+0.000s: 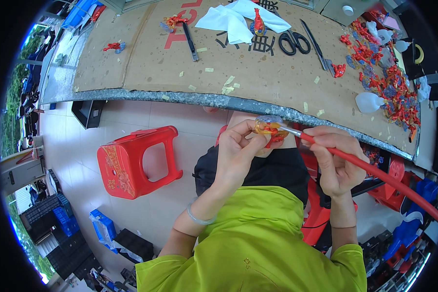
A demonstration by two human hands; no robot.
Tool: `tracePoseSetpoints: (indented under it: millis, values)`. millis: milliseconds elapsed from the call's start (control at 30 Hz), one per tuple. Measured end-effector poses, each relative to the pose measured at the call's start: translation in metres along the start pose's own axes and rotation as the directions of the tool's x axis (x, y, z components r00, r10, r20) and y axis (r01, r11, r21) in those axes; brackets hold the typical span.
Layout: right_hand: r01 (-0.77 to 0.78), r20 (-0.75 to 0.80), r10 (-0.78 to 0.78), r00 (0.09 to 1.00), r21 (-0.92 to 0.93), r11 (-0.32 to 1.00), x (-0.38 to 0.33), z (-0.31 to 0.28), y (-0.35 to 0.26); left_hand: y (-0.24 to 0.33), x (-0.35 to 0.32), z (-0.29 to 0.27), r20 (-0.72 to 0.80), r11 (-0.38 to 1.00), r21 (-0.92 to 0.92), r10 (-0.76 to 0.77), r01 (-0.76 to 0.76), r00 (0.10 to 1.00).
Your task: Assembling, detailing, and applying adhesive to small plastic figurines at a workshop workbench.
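Note:
My left hand [243,146] pinches a small translucent figurine [269,127] in red, yellow and blue, just below the table's near edge and above my lap. Between the fingers and thumb of my right hand [338,158] is a long, red-handled paintbrush [370,169] with a silver ferrule. Its tip meets the figurine's right side; the bristles are too small to make out. The brush handle slants down past my right hand toward the lower right.
A cardboard-covered table [146,58] bears black scissors [294,43], white cloths [224,22], a figurine standing alone [259,23] and a knife-like tool [190,43]. At right lie a heap of figurines [399,92] and a white squeeze bottle [369,102]. A red stool [126,165] rests on the floor.

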State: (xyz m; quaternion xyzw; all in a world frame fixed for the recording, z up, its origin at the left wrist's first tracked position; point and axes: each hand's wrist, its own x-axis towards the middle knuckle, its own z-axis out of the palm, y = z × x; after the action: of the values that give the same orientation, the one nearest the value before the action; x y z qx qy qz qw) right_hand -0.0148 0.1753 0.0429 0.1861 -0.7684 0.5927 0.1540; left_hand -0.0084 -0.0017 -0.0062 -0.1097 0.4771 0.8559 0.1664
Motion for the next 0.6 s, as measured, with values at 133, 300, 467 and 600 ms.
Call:
tracePoseSetpoints:
  millis: [133, 300, 467, 600]
  values:
    - [0.041, 0.065, -0.033, 0.997, -0.133, 0.990, 0.006, -0.005, 0.006, 0.003, 0.000, -0.001, 0.036, 0.988, -0.146, -0.045, 0.050, 0.998]
    - [0.090, 0.044, -0.086, 0.995, -0.107, 0.990, 0.004, -0.005, 0.003, 0.004, 0.000, -0.005, 0.132, 0.937, -0.320, -0.102, 0.140, 0.986]
    - [-0.013, -0.064, 0.011, 0.998, -0.035, 0.999, -0.004, -0.007, 0.005, 0.006, 0.001, -0.006, 0.143, 0.943, -0.307, -0.087, 0.128, 0.986]
    - [0.103, 0.085, -0.097, 0.992, -0.062, 0.993, 0.001, -0.011, 0.006, 0.009, -0.001, -0.003, 0.165, 0.950, -0.285, -0.080, 0.125, 0.983]
